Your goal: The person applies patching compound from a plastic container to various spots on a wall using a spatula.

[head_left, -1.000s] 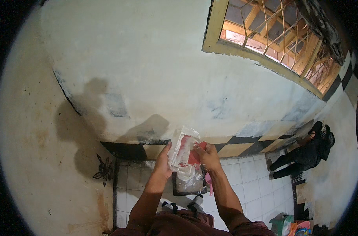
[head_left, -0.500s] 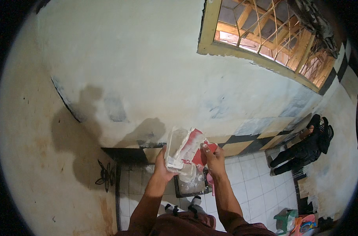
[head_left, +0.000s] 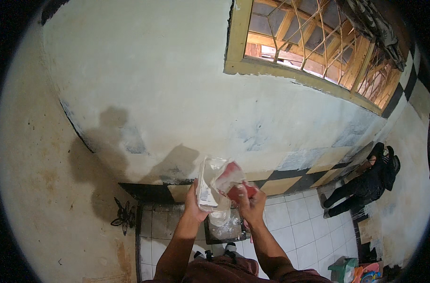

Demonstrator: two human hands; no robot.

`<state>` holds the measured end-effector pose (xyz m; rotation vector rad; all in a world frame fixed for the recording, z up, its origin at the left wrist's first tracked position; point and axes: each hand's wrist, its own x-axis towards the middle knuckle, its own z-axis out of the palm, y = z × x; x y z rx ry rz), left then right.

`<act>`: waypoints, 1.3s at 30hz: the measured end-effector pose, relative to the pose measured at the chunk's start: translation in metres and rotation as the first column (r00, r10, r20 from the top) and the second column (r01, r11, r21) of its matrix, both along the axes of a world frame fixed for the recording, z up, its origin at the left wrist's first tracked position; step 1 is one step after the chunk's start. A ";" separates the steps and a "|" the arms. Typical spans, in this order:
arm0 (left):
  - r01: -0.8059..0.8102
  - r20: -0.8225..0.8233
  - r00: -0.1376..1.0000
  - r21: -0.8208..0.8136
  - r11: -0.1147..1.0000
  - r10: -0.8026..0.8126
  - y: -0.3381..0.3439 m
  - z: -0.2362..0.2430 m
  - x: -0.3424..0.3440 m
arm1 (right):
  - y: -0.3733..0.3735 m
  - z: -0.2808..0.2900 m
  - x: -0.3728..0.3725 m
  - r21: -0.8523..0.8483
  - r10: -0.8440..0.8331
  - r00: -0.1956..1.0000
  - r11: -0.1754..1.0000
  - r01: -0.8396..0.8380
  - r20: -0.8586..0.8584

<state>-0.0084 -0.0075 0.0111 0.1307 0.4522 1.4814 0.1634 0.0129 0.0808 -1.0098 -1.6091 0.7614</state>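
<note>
- Red scraper (head_left: 230, 178) has just turned, white-smeared blade at the white tray (head_left: 206, 183)'s right side!
- Right hand (head_left: 253, 203): fingers pinching it; left hand (head_left: 193, 205): fingers clasping tray.

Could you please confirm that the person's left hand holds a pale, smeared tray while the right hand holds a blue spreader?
Not quite: the spreader is red, with pale smears on it, not blue, as the head view shows. The left hand does hold the pale, smeared tray, and the right hand does hold the spreader.
</note>
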 end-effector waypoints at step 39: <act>-0.287 0.034 0.958 0.083 0.954 0.285 -0.023 0.017 -0.007 | 0.249 -0.155 -0.028 0.589 -0.382 0.700 0.805 -0.069 0.604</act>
